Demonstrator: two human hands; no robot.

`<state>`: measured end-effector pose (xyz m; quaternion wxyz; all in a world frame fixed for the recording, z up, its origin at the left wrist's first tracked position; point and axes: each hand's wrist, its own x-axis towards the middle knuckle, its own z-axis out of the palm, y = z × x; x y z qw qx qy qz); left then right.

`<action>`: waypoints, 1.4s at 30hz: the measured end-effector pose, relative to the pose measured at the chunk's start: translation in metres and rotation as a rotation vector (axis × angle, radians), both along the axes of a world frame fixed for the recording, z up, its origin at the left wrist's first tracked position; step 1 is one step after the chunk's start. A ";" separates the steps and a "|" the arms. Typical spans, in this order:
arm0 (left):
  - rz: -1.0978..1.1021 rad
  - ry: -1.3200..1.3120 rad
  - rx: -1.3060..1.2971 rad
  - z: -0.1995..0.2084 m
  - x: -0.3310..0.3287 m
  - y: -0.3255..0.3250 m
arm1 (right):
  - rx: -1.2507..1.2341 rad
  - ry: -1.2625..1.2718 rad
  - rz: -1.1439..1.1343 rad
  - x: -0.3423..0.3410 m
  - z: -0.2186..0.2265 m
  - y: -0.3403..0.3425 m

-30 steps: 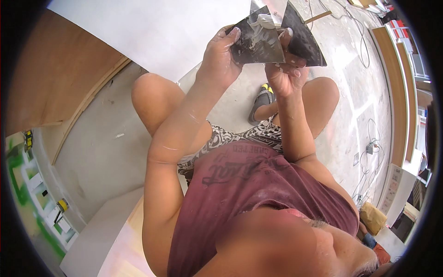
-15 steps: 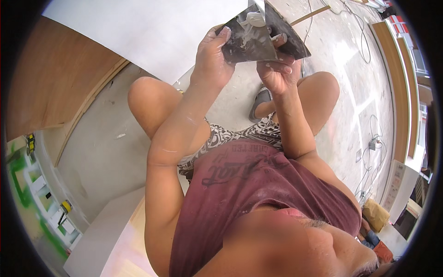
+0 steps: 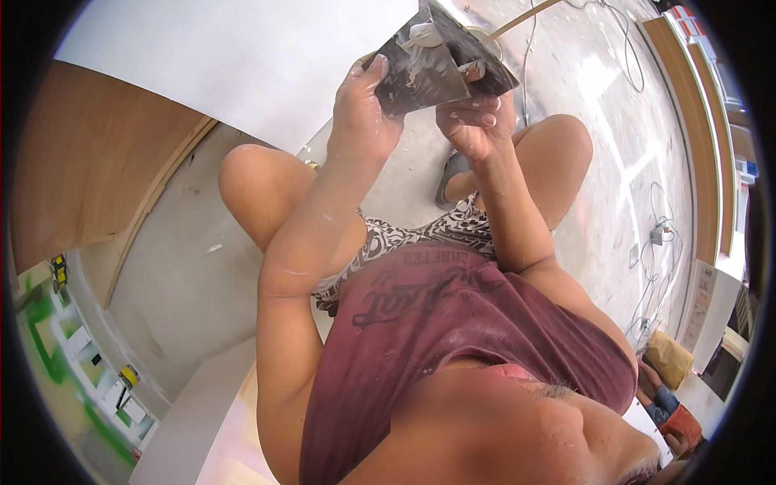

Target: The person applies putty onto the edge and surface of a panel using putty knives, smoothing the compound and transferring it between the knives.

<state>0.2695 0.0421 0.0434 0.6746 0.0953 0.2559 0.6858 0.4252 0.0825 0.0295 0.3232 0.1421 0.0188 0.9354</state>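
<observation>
Left hand (image 3: pixel 365 101) clamps the left blade (image 3: pixel 428 74), thumb on its face, at 12 o'clock; right fingers grip the right blade (image 3: pixel 495 73) at 1 o'clock. Judged step: gathering paste (image 3: pixel 423 35). Next scrape calls for edge-to-face contact. Left blade: dark, flat, white-smeared.

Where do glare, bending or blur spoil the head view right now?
Head view: bright glare washes out patches of floor; head view: the plank at right bows along the dark rim; head view: the blade in the left hand reads clearly, white smears included.
</observation>
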 end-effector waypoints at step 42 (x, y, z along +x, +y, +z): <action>-0.030 -0.085 -0.076 0.004 0.000 -0.010 | 0.146 0.000 -0.086 0.002 0.007 -0.004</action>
